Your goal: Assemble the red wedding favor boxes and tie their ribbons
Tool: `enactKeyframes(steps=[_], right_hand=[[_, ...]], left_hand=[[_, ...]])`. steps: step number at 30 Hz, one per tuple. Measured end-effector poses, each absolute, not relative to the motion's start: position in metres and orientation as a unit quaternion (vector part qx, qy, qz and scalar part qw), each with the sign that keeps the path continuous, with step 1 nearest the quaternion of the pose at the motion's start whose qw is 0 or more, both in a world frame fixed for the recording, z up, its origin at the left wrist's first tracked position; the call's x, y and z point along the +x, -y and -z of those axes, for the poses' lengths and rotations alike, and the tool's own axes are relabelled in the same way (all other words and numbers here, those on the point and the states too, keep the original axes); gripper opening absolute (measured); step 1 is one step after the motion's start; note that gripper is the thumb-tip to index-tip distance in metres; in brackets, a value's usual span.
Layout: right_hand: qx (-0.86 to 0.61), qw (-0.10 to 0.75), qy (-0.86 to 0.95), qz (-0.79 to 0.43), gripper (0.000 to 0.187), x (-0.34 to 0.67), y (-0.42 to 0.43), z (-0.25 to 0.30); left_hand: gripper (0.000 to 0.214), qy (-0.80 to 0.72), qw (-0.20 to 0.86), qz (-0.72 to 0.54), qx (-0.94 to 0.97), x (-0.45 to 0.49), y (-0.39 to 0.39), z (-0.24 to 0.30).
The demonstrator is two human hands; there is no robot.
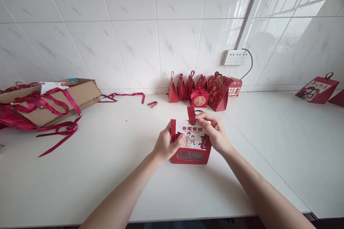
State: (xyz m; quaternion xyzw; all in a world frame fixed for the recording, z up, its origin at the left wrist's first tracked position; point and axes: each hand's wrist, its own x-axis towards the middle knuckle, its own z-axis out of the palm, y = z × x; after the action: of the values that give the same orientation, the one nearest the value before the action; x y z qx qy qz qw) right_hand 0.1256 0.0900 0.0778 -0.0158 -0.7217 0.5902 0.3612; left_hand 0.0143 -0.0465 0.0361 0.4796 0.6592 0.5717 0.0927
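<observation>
A red gift box (191,156) stands upright on the white table in front of me. Its white front panel carries a printed wedding couple and Chinese characters, with an oval window below. My left hand (168,141) grips the box by its left side, thumb across the front panel. At the top right edge, my right hand (215,130) is closed with thumb and fingers pinching the upper part. A short red strap (191,114) sticks up from the top, close to the right fingertips. What lies behind those fingers is hidden.
Several red gift boxes (181,89) line the tiled wall, under a power strip (235,57). At left, an open cardboard box (53,105) overflows with red ribbon (63,139). A small looped strap (152,104) lies beyond my left hand. Another printed box (318,89) stands far right.
</observation>
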Motion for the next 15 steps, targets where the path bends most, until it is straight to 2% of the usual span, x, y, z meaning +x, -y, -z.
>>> enactKeyframes(steps=[15], right_hand=[[-0.027, 0.350, 0.709, -0.611, 0.024, 0.1227, -0.0912, -0.0735]], left_hand=[[0.036, -0.675, 0.096, -0.554, 0.478, 0.0126, 0.0451, -0.0384]])
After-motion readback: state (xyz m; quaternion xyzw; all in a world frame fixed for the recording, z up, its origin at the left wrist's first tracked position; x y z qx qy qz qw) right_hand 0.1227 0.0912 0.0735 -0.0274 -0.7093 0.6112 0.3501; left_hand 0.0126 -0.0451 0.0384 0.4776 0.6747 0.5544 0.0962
